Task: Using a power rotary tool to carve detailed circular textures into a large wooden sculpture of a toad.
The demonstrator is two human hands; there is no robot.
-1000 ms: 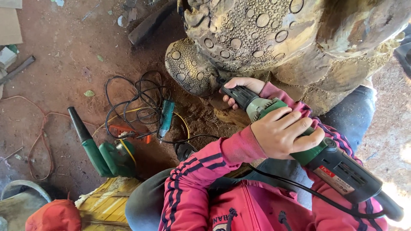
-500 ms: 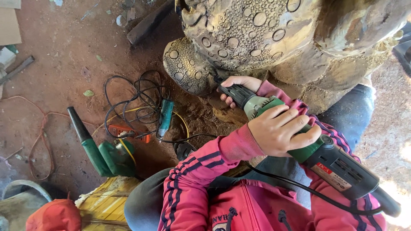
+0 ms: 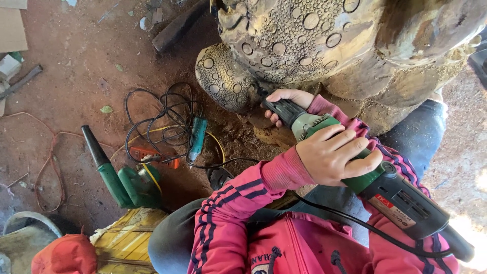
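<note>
The carved wood sculpture point(image 3: 324, 45) stands above the green power tool point(image 3: 355, 172), whose long axis slants from lower right up to the carving's base. The left hand point(image 3: 332, 155) clasps the body; the right hand point(image 3: 286, 104), nearer the carving, clasps its nose.

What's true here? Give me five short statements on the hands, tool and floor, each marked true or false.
1. Both the left hand and right hand hold the green power tool. True.
2. The tool's front end is at the carved wooden figure. True.
3. The left hand rests on the floor. False: it grips the tool's body.
4. The cable hangs from a hook. False: the black cable lies looped on the dirt floor.
5. A green blower lies on the floor. True.
</note>
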